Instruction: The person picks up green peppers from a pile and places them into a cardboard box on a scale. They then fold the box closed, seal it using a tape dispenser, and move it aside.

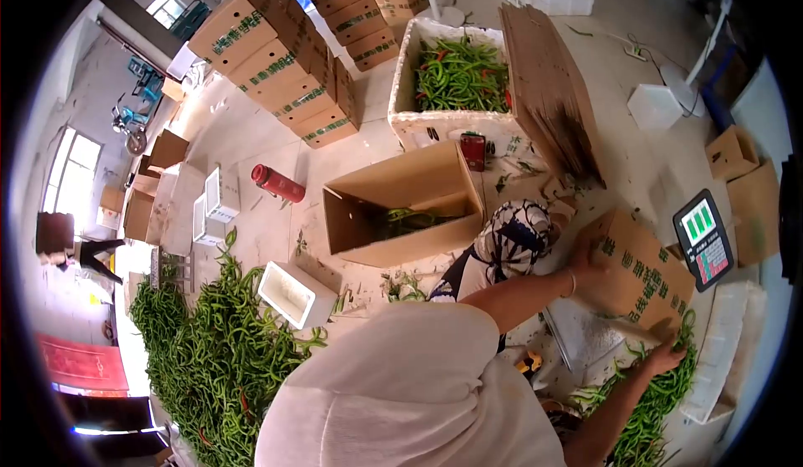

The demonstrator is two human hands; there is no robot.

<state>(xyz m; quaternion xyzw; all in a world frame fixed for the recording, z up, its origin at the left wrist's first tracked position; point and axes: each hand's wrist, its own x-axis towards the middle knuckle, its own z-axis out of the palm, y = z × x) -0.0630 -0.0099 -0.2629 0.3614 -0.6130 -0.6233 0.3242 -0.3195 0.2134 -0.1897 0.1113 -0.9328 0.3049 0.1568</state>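
My left hand (pixel 588 273) grips the near left edge of a tilted cardboard box (pixel 640 275) with green printing. Its fingers are partly hidden against the cardboard. At the box's lower right corner, my right hand (pixel 667 357) is closed around some green peppers at the top of a pile (pixel 648 408). A scale display (pixel 703 239) with green and red areas stands just right of the box. An open cardboard box (pixel 401 245) with a few green peppers inside sits on the floor to the left of my left hand.
A large pepper heap (pixel 226 358) lies at left, beside a small white foam box (pixel 288 296). A red bottle (pixel 278 183) lies farther back. Stacked cartons (pixel 284 74) and a foam crate of peppers (pixel 410 117) stand behind. A white tray (pixel 726 350) is at right.
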